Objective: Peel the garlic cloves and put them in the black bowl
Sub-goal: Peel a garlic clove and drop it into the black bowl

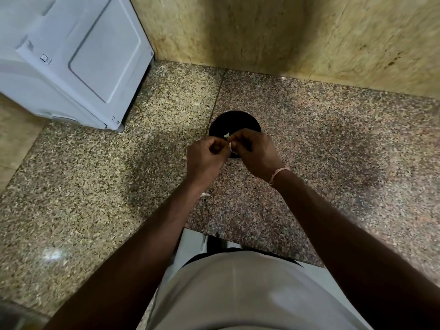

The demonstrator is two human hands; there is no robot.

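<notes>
A black bowl [234, 121] stands on the speckled granite counter [321, 139]. Just above its near rim, my left hand [206, 158] and my right hand [256, 151] meet with curled fingers. Between their fingertips they pinch a small white garlic clove [229, 141], of which only a sliver shows. A bit of white skin sticks up at the clove's top. The near half of the bowl is hidden behind my hands. A scrap of white peel [204, 194] lies on the counter under my left wrist.
A white appliance [71, 60] stands at the back left of the counter. Beige stone walls [285, 32] close the corner behind the bowl. The counter's front edge runs close to my body at the bottom.
</notes>
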